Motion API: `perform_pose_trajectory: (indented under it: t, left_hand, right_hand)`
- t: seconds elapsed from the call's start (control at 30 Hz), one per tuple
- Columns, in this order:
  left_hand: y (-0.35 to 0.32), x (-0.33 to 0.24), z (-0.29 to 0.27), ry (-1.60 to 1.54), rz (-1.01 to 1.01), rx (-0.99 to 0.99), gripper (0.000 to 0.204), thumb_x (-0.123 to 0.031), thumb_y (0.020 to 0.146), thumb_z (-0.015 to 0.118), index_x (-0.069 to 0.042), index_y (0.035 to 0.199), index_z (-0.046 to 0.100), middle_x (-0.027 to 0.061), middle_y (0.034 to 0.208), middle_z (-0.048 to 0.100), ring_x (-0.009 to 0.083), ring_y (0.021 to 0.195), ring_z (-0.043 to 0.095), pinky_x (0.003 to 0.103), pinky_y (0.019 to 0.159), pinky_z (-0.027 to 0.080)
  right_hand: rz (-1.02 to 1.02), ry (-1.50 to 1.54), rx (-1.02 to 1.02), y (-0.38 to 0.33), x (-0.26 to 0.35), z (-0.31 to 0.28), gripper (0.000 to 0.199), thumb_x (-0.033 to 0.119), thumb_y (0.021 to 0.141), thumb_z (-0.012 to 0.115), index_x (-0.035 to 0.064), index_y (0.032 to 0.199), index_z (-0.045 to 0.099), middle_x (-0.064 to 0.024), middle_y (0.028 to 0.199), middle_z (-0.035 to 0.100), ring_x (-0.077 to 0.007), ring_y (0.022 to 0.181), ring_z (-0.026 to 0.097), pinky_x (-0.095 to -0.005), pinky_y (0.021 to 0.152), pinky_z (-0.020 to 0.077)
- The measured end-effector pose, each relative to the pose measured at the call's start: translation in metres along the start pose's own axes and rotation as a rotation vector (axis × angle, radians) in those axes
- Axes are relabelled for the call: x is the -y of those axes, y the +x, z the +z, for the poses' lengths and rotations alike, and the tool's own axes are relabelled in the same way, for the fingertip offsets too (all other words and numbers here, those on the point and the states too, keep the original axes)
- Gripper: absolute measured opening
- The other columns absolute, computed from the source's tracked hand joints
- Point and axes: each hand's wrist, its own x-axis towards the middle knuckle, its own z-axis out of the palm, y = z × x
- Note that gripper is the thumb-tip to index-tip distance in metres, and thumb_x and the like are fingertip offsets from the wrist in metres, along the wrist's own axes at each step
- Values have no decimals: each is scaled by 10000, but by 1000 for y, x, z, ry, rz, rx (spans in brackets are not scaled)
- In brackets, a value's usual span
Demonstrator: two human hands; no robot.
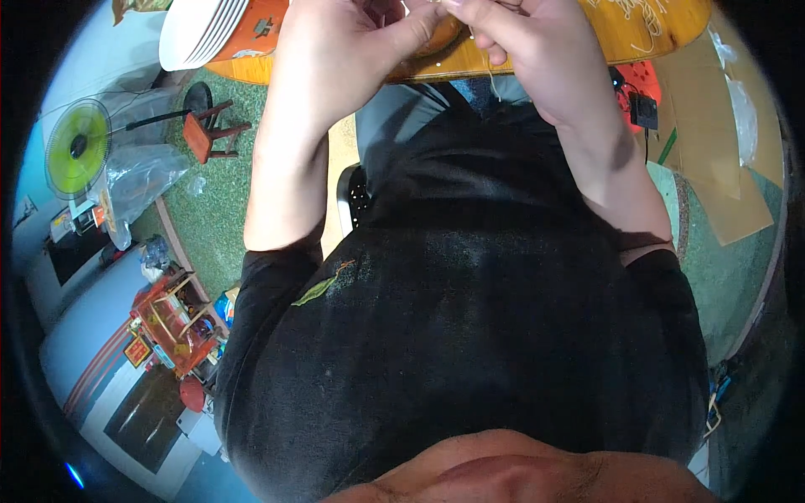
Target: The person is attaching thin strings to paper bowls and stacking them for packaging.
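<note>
I saw left hand and right hand together over bench; couldn't tell fingers opening or hold. Likely fine two-handed work; next move needed steadiness.

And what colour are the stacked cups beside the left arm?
The cups are orange outside with white rims, seen best in the head view.

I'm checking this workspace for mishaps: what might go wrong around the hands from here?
The left forearm appears right beside the stacked orange-and-white, paper-looking bowls, so an outward swing might knock them. One thin, pale strand dangles past the near edge of the yellow-brown wooden table and could snag or slip off. Loose pale strands beyond the right hand might get swept aside.
</note>
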Motion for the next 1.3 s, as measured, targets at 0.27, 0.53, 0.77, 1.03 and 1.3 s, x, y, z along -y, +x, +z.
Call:
perform_pose_trajectory:
  t: [0.27,0.53,0.77,1.03,1.3]
  left_hand:
    - [0,-2,0,65,40,4,65,18,903,728,1,939,677,-14,803,668,33,667,560,203,595,453]
    - [4,-8,-2,6,-38,80,22,18,955,692,20,944,673,0,814,670,41,715,594,216,621,492]
    - [13,-1,-5,-96,-107,120,32,44,981,644,24,1005,653,3,874,667,50,757,606,215,657,503]
    - [12,-4,-1,-204,33,87,33,47,994,636,26,1020,633,5,908,654,61,818,614,213,729,508]
    - [12,5,5,-565,157,140,58,29,1008,626,37,1060,651,28,910,683,78,803,632,220,717,517]
  right_hand:
    - [130,17,-31,-1,2,2,185,142,993,665,-29,946,719,31,702,596,-55,609,515,-216,557,395]
    - [-204,21,-10,0,-17,-1,86,52,974,663,8,900,668,39,761,593,-31,639,495,-206,572,383]
    - [-605,-445,-44,2,-4,-9,107,-65,805,729,-7,811,639,-20,796,592,-76,615,503,-245,551,392]
    - [-745,-593,-124,6,-1,-5,131,-55,748,760,-4,804,653,-57,783,600,-132,596,533,-271,545,416]
    - [-866,-522,-349,6,-20,4,194,-87,753,766,-2,900,673,-74,828,602,-161,615,557,-289,562,454]
